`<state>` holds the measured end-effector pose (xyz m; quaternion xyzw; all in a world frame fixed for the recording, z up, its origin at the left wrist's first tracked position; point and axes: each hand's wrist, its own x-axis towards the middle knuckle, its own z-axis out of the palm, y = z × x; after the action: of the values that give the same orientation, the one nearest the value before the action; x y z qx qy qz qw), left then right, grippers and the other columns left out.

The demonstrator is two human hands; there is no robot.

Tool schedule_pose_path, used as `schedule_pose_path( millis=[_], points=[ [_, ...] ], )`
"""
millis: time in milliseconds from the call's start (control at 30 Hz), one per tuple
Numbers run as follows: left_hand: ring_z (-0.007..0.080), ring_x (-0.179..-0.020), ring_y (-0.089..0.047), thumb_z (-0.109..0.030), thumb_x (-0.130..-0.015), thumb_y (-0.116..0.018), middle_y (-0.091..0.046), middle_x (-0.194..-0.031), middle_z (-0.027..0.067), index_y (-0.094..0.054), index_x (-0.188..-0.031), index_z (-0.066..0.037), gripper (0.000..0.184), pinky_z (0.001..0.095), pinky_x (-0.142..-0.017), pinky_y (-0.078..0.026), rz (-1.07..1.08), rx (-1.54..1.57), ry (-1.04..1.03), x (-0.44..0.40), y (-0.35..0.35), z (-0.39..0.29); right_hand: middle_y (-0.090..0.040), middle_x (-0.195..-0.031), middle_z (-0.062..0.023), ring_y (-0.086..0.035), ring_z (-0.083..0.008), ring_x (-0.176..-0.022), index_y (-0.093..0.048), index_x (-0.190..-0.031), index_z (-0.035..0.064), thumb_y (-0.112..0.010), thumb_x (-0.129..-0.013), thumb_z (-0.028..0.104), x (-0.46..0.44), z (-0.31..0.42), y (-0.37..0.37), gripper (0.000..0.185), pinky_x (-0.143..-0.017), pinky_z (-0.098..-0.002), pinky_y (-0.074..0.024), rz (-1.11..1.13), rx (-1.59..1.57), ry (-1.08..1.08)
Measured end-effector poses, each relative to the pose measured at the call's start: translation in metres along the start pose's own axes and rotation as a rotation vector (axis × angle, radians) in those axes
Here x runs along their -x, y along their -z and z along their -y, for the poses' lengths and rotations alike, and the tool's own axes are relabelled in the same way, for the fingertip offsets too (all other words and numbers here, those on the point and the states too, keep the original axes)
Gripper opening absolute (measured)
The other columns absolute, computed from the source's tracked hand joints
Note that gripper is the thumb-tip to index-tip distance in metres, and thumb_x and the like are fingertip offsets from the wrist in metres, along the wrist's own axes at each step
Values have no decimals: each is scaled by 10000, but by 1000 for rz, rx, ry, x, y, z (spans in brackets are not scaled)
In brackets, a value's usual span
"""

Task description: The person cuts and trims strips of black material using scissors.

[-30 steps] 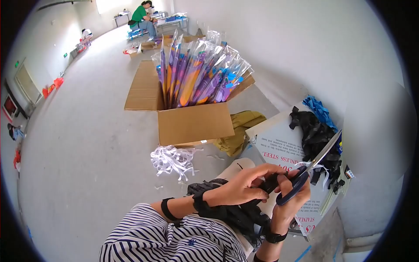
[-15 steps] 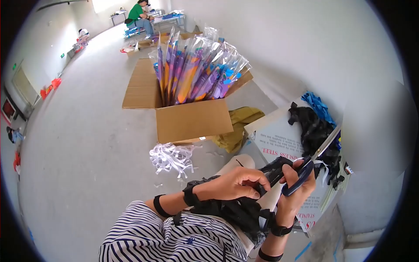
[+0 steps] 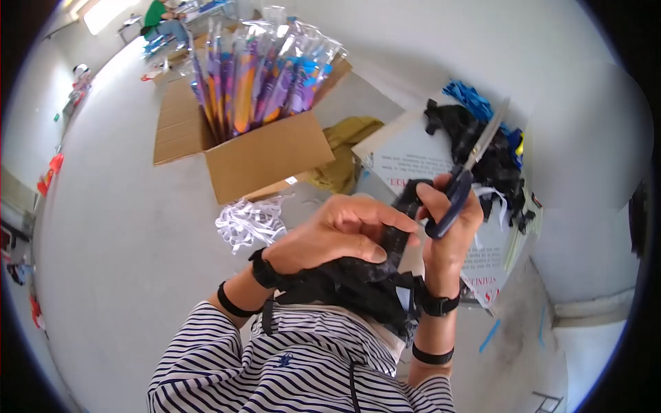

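This looks like a plain workshop or packing room: beyond the left grip (image 3: 327,237), an open carton (image 3: 268,158) bristles with plastic-sleeved goods (image 3: 244,89), nearer that grip white strips (image 3: 249,224) lie heaped on bare grey floor (image 3: 124,206), and far past the carton a person (image 3: 157,14) sits by a desk (image 3: 212,9)

Bright room, glare at the far window (image 3: 109,12), fisheye-bowed edges, black corners, smeared right side.

An open cardboard box (image 3: 268,158) of clear-wrapped purple packets (image 3: 244,89) stands beside a crumpled olive cloth (image 3: 348,143).
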<state>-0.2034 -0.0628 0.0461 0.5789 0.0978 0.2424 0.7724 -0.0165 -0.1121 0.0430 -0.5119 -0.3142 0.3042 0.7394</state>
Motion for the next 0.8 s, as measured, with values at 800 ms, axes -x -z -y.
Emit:
schedule_pose_path(
  millis=[800],
  points=[
    [252, -902, -701, 57, -755, -763, -715, -994, 186, -669, -1120, 68, 377, 329, -811, -562, -59, 204, -16, 6, -8, -3, -618, -707, -28, -562, -124, -553, -674, -910, -19, -804, -756, 62, -32, -4, -1, 217, -529, -245, -418, -30, -9, 81]
  ],
)
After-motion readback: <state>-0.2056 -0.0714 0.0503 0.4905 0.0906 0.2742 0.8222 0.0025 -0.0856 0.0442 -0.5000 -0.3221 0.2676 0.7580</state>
